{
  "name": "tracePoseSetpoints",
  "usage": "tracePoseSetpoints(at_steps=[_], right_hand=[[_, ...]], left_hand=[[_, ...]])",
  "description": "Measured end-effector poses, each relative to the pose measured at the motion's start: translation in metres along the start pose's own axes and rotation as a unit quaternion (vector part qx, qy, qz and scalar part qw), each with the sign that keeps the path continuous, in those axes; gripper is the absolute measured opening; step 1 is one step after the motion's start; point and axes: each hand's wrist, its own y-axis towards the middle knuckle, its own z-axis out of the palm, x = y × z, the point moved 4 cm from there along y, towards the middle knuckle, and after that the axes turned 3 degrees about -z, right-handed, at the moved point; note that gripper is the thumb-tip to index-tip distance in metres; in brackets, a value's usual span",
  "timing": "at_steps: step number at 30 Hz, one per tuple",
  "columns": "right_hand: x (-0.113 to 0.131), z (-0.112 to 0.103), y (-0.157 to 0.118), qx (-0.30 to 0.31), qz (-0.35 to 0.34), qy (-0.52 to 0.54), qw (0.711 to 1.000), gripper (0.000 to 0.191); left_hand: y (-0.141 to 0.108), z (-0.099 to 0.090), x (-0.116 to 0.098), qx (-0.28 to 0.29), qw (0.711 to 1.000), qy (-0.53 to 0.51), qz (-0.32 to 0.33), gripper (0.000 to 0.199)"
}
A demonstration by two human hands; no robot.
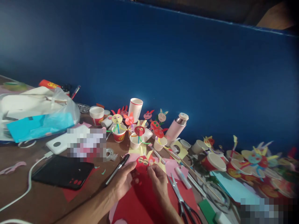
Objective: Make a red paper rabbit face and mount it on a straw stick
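A small red paper face [141,165] with drawn eyes and yellow ear strips is between my two hands. My left hand [125,180] grips its left edge, the thumb pressed near the eye. On the other side, the closed fingers of my right hand [158,179] pinch its right edge. Beneath both hands lies a large red paper sheet [142,199]. Scissors [178,194] rest on it, to the right of my right hand. Close to my left hand is a black marker [117,169]. Behind them, a white paper cup [136,141] carries another red face.
A pink thermos [177,127] and stacked cups [135,110] stand near the blue wall [149,62]. Left are a black phone case [64,171], a white power bank [67,138] with a cable, and a plastic bag [30,105]. Several decorated cups [213,161] crowd the right.
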Motion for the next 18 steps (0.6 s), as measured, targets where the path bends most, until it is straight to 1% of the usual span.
tracePoseSetpoints(at_steps=[3,7,12,18], right_hand=[[-0.0011,0.0008,-0.0009,-0.003,0.008,0.021,1.000,0.027],[-0.0045,0.0021,-0.0026,0.010,0.030,0.049,0.998,0.028],[-0.0027,0.0011,-0.0016,0.012,0.006,0.037,0.999,0.030],[-0.0052,0.0012,-0.0016,0.022,-0.008,0.034,0.999,0.029]], left_hand=[[-0.0009,0.0001,-0.0006,-0.015,1.000,0.002,0.001,0.016],[0.0002,-0.0025,0.0001,-0.017,1.000,-0.006,0.000,0.017],[0.0024,-0.0081,0.0004,-0.059,0.998,-0.018,0.004,0.014],[0.0004,-0.0071,0.0006,-0.061,0.998,-0.021,0.005,0.016]])
